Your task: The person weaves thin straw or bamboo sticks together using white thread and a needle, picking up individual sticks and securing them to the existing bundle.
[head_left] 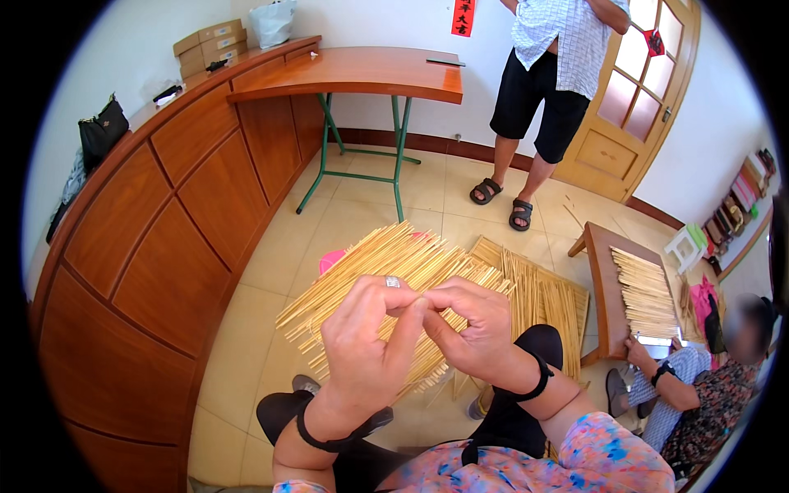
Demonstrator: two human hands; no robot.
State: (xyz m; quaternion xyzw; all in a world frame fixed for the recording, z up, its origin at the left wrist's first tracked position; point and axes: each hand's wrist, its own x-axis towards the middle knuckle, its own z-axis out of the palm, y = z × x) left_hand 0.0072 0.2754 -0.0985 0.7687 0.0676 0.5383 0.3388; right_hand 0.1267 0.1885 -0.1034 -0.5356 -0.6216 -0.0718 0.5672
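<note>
My left hand (368, 341), with a ring on one finger, and my right hand (475, 319) meet at the fingertips in the middle of the view. Both are closed in a pinch. Whatever lies between the fingertips is too small to make out. Just beneath them spreads a mat of thin straw-coloured sticks (386, 255), laid side by side over my lap. My hands and wrists cover part of this mat. A bit of a pink object (331, 260) peeks out under its far left edge.
A woven tray (582, 308) of loose sticks (534, 287) lies right of the mat. Further right, a co-worker's hand (638, 352) touches a low wooden table (604, 283) bearing more sticks (643, 287). Another person (534, 107) stands ahead, near a green-legged table (353, 70). A curved wooden counter (156, 246) runs along the left.
</note>
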